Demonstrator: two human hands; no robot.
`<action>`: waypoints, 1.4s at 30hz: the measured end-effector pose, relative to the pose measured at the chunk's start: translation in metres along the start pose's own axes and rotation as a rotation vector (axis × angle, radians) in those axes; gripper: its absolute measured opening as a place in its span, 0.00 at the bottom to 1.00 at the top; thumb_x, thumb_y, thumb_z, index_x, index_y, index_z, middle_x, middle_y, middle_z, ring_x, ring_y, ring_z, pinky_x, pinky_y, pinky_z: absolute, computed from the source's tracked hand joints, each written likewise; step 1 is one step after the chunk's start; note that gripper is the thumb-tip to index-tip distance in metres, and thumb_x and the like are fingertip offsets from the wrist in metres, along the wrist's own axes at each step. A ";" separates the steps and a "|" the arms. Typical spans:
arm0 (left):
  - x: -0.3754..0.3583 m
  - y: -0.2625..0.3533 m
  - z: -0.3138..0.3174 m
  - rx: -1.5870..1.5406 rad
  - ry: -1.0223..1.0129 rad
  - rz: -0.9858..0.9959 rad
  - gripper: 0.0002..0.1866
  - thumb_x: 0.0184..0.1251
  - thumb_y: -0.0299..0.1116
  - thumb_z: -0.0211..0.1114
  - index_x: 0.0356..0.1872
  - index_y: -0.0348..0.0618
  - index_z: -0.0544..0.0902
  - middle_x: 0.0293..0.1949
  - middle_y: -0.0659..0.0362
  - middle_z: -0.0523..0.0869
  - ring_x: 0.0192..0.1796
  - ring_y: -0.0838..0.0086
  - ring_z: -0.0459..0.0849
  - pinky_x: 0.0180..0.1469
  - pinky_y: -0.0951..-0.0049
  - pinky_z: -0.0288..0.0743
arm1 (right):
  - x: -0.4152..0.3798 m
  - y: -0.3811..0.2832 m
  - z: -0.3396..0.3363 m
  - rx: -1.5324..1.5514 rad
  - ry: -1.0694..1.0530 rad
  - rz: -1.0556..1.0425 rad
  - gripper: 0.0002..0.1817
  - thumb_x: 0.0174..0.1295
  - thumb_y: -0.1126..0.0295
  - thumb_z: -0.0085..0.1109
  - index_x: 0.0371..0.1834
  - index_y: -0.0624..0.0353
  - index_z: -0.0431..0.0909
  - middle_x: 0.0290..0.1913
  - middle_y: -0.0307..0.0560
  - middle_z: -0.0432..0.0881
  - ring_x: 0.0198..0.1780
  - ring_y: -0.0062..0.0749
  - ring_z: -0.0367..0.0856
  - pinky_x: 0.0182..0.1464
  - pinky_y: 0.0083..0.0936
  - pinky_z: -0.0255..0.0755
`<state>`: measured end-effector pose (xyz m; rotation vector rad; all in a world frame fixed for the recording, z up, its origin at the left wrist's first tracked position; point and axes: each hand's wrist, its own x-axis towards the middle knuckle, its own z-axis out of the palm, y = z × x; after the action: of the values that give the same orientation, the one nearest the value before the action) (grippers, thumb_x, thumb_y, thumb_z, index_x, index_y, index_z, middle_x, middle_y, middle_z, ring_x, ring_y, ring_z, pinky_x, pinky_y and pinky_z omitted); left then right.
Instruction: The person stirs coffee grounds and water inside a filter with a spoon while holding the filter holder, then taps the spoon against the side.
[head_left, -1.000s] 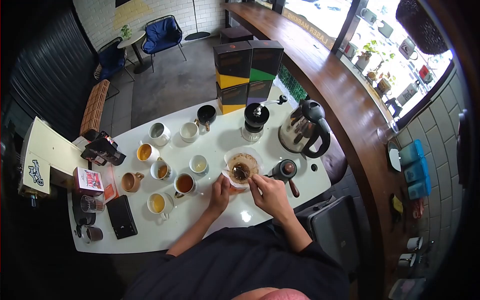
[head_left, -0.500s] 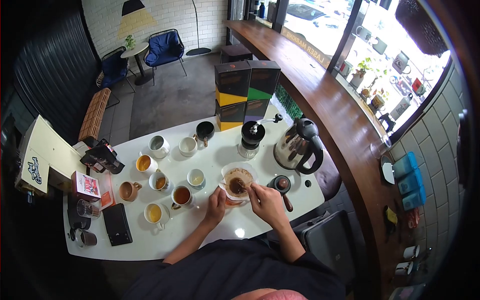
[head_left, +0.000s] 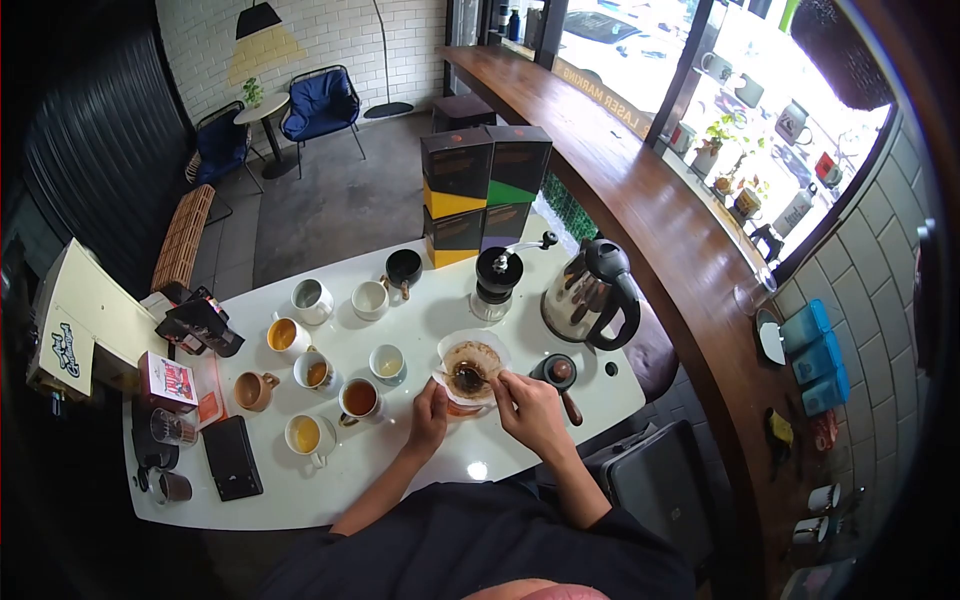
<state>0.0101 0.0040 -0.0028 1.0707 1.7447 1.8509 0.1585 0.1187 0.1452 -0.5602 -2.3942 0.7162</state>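
Note:
A paper coffee filter (head_left: pixel 458 350) sits open in a coffee dripper, its inner wall coated with brown grounds and a dark wet patch (head_left: pixel 467 377) at the bottom. Beneath it, an orange-red part (head_left: pixel 463 408) shows between my hands. My left hand (head_left: pixel 430 415) is closed at the left side of the dripper, thumb near the rim. At the right rim, my right hand (head_left: pixel 532 408) has its fingers pinched together; whatever they hold is too small to make out. Left of the dripper stand a white cup (head_left: pixel 388 364) and a mug of brown liquid (head_left: pixel 360 398).
Several more mugs, one a brown cup (head_left: pixel 256 391), stand on the white table (head_left: pixel 400 480). A hand grinder (head_left: pixel 497 275), stacked boxes (head_left: pixel 488 180) and a steel kettle (head_left: pixel 585 295) are behind the dripper. A wooden-handled portafilter or tamper (head_left: pixel 558 375) lies to the right.
The view has shifted slightly. Inside the filter the wet patch looks darker and smaller. Both hands stay at the dripper, the right one still pinched at its rim.

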 end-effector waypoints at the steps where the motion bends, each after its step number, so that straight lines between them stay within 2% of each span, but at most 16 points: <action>1: 0.001 0.005 0.002 -0.004 -0.005 0.002 0.18 0.84 0.41 0.48 0.45 0.34 0.76 0.31 0.51 0.82 0.34 0.67 0.80 0.39 0.66 0.74 | -0.001 0.001 0.000 0.005 0.019 -0.004 0.09 0.69 0.68 0.58 0.34 0.61 0.78 0.28 0.54 0.82 0.28 0.54 0.82 0.29 0.43 0.74; 4: 0.002 0.018 0.004 -0.002 0.023 0.033 0.19 0.84 0.41 0.47 0.47 0.33 0.76 0.34 0.48 0.84 0.36 0.63 0.83 0.41 0.65 0.75 | 0.001 0.001 -0.004 0.000 -0.080 0.000 0.09 0.69 0.67 0.58 0.34 0.61 0.79 0.29 0.54 0.83 0.28 0.54 0.82 0.30 0.43 0.74; 8: 0.001 0.022 0.000 0.093 -0.010 0.005 0.19 0.84 0.42 0.46 0.48 0.32 0.75 0.35 0.46 0.84 0.38 0.60 0.85 0.42 0.63 0.76 | 0.004 -0.003 -0.004 0.056 -0.005 0.013 0.09 0.69 0.71 0.57 0.32 0.64 0.76 0.25 0.58 0.78 0.28 0.56 0.79 0.30 0.43 0.71; 11: 0.000 0.021 0.002 0.104 -0.004 0.010 0.20 0.84 0.42 0.45 0.48 0.32 0.75 0.34 0.45 0.84 0.38 0.58 0.85 0.42 0.63 0.76 | 0.004 -0.003 -0.005 0.022 -0.072 0.013 0.09 0.69 0.71 0.57 0.32 0.64 0.76 0.25 0.58 0.78 0.28 0.56 0.80 0.30 0.43 0.71; 14: -0.002 0.014 0.003 0.101 0.009 0.022 0.20 0.84 0.43 0.45 0.47 0.32 0.75 0.34 0.44 0.84 0.38 0.56 0.85 0.41 0.62 0.76 | 0.003 -0.006 -0.004 0.069 -0.010 0.013 0.09 0.69 0.71 0.57 0.31 0.64 0.75 0.26 0.58 0.79 0.28 0.56 0.80 0.31 0.44 0.71; 18: -0.002 0.013 0.003 0.112 -0.001 0.015 0.20 0.83 0.43 0.45 0.46 0.32 0.75 0.33 0.43 0.84 0.37 0.52 0.85 0.40 0.60 0.75 | 0.002 -0.004 -0.002 0.019 -0.009 0.021 0.10 0.69 0.71 0.58 0.31 0.64 0.75 0.26 0.58 0.79 0.28 0.56 0.80 0.31 0.44 0.71; 20: -0.002 0.013 0.003 0.115 0.001 0.019 0.20 0.83 0.42 0.45 0.45 0.32 0.75 0.33 0.42 0.84 0.37 0.50 0.85 0.40 0.60 0.75 | 0.003 -0.004 -0.004 0.039 -0.074 0.028 0.10 0.69 0.70 0.58 0.31 0.64 0.75 0.25 0.58 0.79 0.28 0.56 0.80 0.31 0.44 0.71; 24: -0.001 0.012 0.003 0.114 0.005 0.004 0.19 0.83 0.41 0.45 0.45 0.32 0.75 0.33 0.41 0.84 0.38 0.47 0.85 0.40 0.59 0.76 | 0.003 -0.008 -0.004 0.047 -0.014 0.033 0.10 0.69 0.70 0.58 0.30 0.64 0.75 0.25 0.58 0.78 0.28 0.56 0.80 0.31 0.44 0.70; 27: 0.000 0.009 0.004 0.108 0.011 0.019 0.19 0.83 0.41 0.45 0.46 0.32 0.75 0.33 0.42 0.84 0.38 0.48 0.85 0.40 0.58 0.76 | 0.001 -0.006 -0.005 0.036 -0.046 0.017 0.10 0.69 0.70 0.58 0.31 0.64 0.75 0.25 0.58 0.78 0.28 0.56 0.79 0.31 0.45 0.71; 29: -0.001 0.011 0.003 0.113 0.008 0.012 0.19 0.83 0.41 0.45 0.46 0.32 0.75 0.34 0.41 0.84 0.38 0.47 0.85 0.41 0.58 0.76 | 0.001 -0.005 -0.007 0.006 -0.055 0.034 0.10 0.70 0.66 0.57 0.34 0.60 0.80 0.29 0.54 0.83 0.29 0.53 0.83 0.31 0.42 0.76; 33: -0.001 0.012 0.002 0.141 0.015 0.016 0.19 0.83 0.41 0.46 0.46 0.32 0.76 0.33 0.42 0.84 0.38 0.47 0.85 0.41 0.58 0.76 | 0.002 -0.007 -0.007 -0.034 -0.018 0.031 0.10 0.70 0.65 0.57 0.35 0.59 0.82 0.29 0.53 0.84 0.29 0.52 0.83 0.31 0.41 0.76; 35: 0.000 0.013 0.002 0.145 0.018 0.024 0.19 0.82 0.40 0.46 0.46 0.32 0.76 0.33 0.42 0.84 0.38 0.46 0.85 0.41 0.58 0.76 | 0.002 -0.003 -0.008 -0.016 -0.104 0.024 0.09 0.69 0.66 0.58 0.36 0.59 0.82 0.30 0.53 0.84 0.29 0.52 0.83 0.31 0.41 0.76; 36: 0.000 0.014 0.003 0.154 0.017 0.024 0.19 0.82 0.40 0.46 0.46 0.32 0.76 0.33 0.42 0.84 0.38 0.46 0.85 0.40 0.57 0.76 | 0.003 -0.008 -0.009 0.072 -0.060 0.016 0.10 0.69 0.69 0.59 0.31 0.63 0.76 0.25 0.57 0.78 0.28 0.56 0.79 0.30 0.44 0.69; 40: 0.001 0.010 0.003 0.152 0.039 0.046 0.18 0.82 0.40 0.47 0.45 0.32 0.77 0.33 0.42 0.84 0.37 0.46 0.85 0.39 0.57 0.76 | 0.004 -0.007 -0.008 0.039 -0.011 0.024 0.11 0.69 0.69 0.59 0.30 0.63 0.76 0.24 0.57 0.77 0.27 0.56 0.78 0.30 0.44 0.70; 42: -0.001 0.007 0.000 0.218 -0.008 -0.046 0.18 0.82 0.39 0.47 0.46 0.32 0.77 0.33 0.42 0.84 0.37 0.46 0.86 0.39 0.57 0.76 | 0.004 -0.003 -0.005 0.045 -0.028 0.013 0.11 0.69 0.69 0.59 0.30 0.63 0.76 0.24 0.57 0.77 0.27 0.55 0.78 0.30 0.43 0.70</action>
<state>0.0119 0.0020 0.0037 1.1047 1.9846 1.6558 0.1583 0.1202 0.1520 -0.5513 -2.3961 0.7870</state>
